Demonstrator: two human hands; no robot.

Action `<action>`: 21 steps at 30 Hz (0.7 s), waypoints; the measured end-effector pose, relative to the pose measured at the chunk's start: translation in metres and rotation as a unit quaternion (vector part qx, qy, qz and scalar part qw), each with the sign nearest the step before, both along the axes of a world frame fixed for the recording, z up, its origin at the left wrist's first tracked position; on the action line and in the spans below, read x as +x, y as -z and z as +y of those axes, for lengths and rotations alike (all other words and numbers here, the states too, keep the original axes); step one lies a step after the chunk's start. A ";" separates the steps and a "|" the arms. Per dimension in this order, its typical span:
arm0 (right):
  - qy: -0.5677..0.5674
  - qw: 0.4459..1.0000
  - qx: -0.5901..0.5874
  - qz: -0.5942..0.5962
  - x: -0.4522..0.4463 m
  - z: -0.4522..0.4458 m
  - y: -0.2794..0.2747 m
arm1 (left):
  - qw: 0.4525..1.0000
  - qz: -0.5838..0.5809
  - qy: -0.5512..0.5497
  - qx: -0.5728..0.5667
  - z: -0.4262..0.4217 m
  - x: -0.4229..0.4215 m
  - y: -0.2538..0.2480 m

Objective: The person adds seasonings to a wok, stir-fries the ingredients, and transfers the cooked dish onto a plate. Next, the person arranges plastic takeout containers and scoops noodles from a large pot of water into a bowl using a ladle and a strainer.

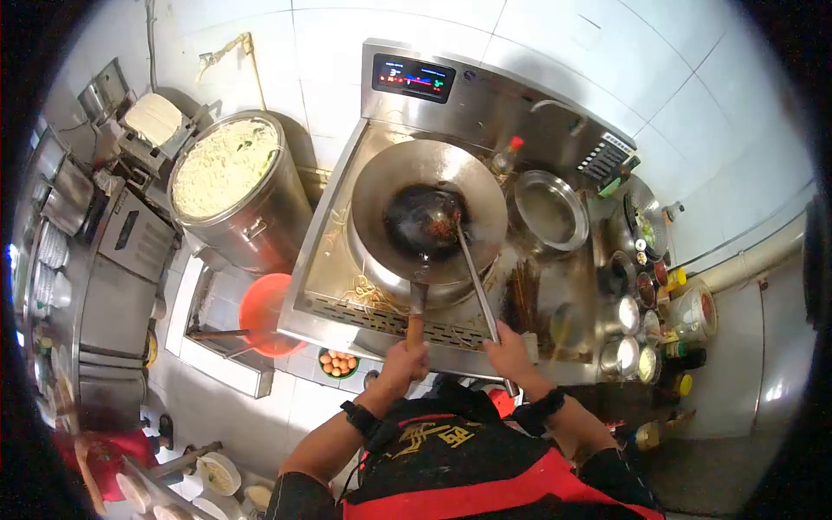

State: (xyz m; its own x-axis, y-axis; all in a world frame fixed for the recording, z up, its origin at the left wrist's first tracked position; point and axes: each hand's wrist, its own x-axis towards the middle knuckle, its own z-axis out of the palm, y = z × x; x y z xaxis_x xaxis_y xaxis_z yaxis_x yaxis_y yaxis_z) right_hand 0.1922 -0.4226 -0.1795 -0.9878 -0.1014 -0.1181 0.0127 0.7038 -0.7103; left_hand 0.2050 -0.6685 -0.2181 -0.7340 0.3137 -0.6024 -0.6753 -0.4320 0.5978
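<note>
My left hand [406,361] is closed around the wooden handle of a wok [381,204] that sits on the steel stove. Dark liquid, maybe oil or sauce, covers the wok's bottom. In my right hand [511,354] is the long metal shaft of a ladle [476,282]. Its head rests low in the wok among reddish-brown bits, so the bowl is partly hidden. Loose noodles [368,292] lie on the stove top left of the wok handle.
A steel pan [582,221] stands right of the wok, near a red-capped bottle [510,154]. Seasoning bowls [622,355] line the right side. At left are a tall noodle-filled pot [264,232], a red basin [260,312] and eggs [339,362]. Another person's red clothing [113,455] shows lower left.
</note>
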 end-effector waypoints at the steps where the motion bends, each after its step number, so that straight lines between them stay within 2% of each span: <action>1: 0.001 1.000 0.002 0.000 0.003 -0.003 -0.005 | 1.000 -0.004 -0.003 -0.013 0.002 0.001 -0.002; 3: 0.054 0.993 0.018 -0.100 0.011 -0.012 -0.022 | 1.000 0.000 -0.012 0.000 0.005 0.002 0.001; 4: 0.053 0.993 0.017 -0.100 0.014 -0.016 -0.036 | 1.000 0.005 -0.024 0.011 0.006 0.001 0.002; 6: 0.042 0.948 -0.167 -0.269 0.015 -0.024 -0.058 | 1.000 0.007 -0.026 0.003 0.012 0.000 0.004; 7: 0.042 0.947 -0.172 -0.270 0.005 -0.023 -0.049 | 1.000 0.007 -0.023 -0.002 0.012 0.001 0.004; 9: 0.051 0.883 -0.354 -0.304 -0.021 -0.016 -0.022 | 1.000 0.018 -0.001 0.000 0.009 0.001 0.003; 10: 0.053 0.882 -0.356 -0.304 -0.023 -0.022 -0.027 | 0.999 0.029 0.017 0.006 0.008 0.001 0.002; 12: 0.079 0.950 -0.228 -0.199 -0.025 -0.041 -0.040 | 0.999 0.029 0.028 -0.017 0.005 -0.002 -0.001; 13: 0.078 0.949 -0.230 -0.199 -0.017 -0.043 -0.051 | 0.998 0.027 0.037 -0.036 0.002 -0.003 -0.002; 16: 0.099 0.937 -0.218 -0.252 -0.008 -0.041 -0.070 | 0.997 0.035 0.060 -0.016 -0.004 -0.003 0.008; 18: 0.059 0.881 -0.323 -0.340 -0.033 -0.025 -0.068 | 0.996 0.049 0.070 -0.033 -0.005 -0.002 0.009; 19: 0.065 0.819 -0.424 -0.380 -0.049 -0.019 -0.055 | 0.993 0.064 0.082 -0.049 -0.006 0.000 0.007; 20: 0.065 0.818 -0.426 -0.381 -0.048 -0.017 -0.043 | 0.993 0.063 0.082 -0.051 -0.008 0.001 0.006; 21: 0.084 0.861 -0.381 -0.327 -0.048 -0.023 -0.039 | 0.988 0.089 0.112 -0.065 -0.010 0.000 0.005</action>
State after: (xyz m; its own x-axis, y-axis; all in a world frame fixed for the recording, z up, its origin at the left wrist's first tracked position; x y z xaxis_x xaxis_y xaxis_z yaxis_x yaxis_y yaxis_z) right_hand 0.1446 -0.4458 -0.1401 -0.7434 -0.2578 -0.6172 0.6417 -0.0146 -0.7668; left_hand 0.2052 -0.6790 -0.2230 -0.7530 0.4086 -0.5158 -0.6240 -0.1947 0.7568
